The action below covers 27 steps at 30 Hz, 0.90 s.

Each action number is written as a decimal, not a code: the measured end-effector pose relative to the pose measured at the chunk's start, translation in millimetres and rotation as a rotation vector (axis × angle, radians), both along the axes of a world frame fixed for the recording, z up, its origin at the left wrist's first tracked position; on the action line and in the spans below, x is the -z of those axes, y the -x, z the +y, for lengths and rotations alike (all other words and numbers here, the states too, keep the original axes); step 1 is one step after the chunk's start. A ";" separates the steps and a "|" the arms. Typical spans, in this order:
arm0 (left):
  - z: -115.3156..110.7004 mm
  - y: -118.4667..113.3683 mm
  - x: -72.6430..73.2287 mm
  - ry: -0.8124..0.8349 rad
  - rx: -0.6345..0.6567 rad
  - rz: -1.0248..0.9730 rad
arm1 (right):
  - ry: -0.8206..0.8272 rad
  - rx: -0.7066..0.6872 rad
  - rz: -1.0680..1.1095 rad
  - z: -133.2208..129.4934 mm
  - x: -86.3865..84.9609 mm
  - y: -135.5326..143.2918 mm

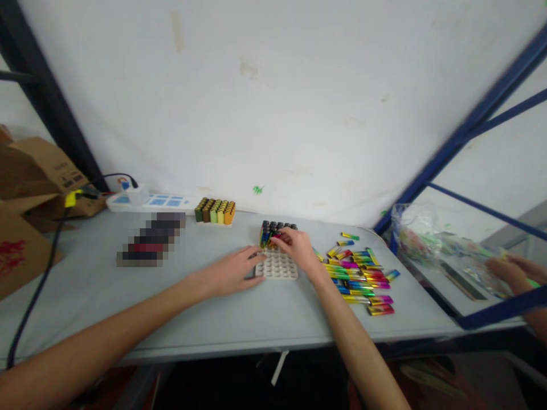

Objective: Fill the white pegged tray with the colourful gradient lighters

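A white tray (277,267) with rows of round holes lies on the table in front of me. My left hand (235,272) is at its left edge, thumb and fingers spread apart and touching the tray. Behind its bare holes, a block of shiny lighters (267,233) with dark tops stands upright, partly covered by my right hand. My right hand (294,246) is closed in a pinch over these, on what looks like a small reddish shiny lighter (276,236). To the right, loose metallic rainbow-coloured lighters (359,276) lie in a pile.
A second tray of green, brown, yellow and orange lighters (215,211) stands by the wall, near a power strip (166,202). Cardboard boxes (38,188) are at the left. Beyond a blue metal frame (448,142), another person's hands (513,273) work beside plastic bags (421,233).
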<state>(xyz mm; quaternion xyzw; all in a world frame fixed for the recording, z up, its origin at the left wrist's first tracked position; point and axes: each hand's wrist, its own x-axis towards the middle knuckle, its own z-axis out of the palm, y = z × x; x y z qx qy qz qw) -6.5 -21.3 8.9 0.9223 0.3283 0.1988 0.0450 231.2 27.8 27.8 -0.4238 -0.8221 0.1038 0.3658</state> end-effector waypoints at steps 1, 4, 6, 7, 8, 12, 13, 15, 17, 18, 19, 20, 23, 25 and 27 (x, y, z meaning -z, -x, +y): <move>-0.2 -0.1 -0.3 0.002 -0.001 0.006 | 0.023 -0.013 0.011 0.5 0.8 0.8; -0.8 -0.8 -2.1 0.008 0.002 0.013 | 0.094 -0.045 0.020 0.7 1.2 2.2; -1.2 -1.4 -3.3 0.011 0.000 0.019 | 0.127 -0.057 0.014 0.4 0.6 2.4; -1.3 -1.6 -3.7 0.012 -0.002 0.024 | 0.132 -0.061 0.008 0.4 0.4 2.4; -1.4 -1.8 -4.0 0.013 -0.005 0.028 | 0.129 -0.063 0.002 0.3 0.1 2.3; -1.3 -1.8 -4.2 0.010 -0.001 0.019 | 0.085 -0.034 0.026 -0.9 -3.9 0.8; -1.2 -1.6 -4.0 0.011 0.001 0.015 | 0.073 -0.018 0.047 -1.4 -6.1 -0.8; -0.7 -1.1 -3.3 0.014 0.000 0.012 | 0.039 0.017 0.082 -2.0 -12.0 -6.9; 0.1 -0.5 -2.0 0.015 0.001 0.007 | -0.004 0.069 0.094 -1.5 -18.4 -18.4; 0.5 -0.1 -1.2 0.013 0.004 0.002 | -0.018 0.102 0.095 -0.7 -21.1 -26.3; 0.9 0.3 -0.4 0.009 0.008 -0.004 | -0.026 0.142 0.093 0.3 -23.2 -35.3; 1.3 0.6 0.2 0.005 0.012 -0.009 | -0.028 0.186 0.082 1.4 -24.4 -45.2; 1.6 1.1 1.0 0.002 0.014 -0.008 | -0.011 0.307 -0.066 4.0 -22.1 -74.8; 1.2 1.2 0.3 0.003 0.013 -0.001 | 0.050 0.376 -0.234 4.5 -16.5 -90.0; 0.6 1.2 -0.7 0.000 0.012 0.001 | 0.151 0.419 -0.364 4.2 -10.2 -98.9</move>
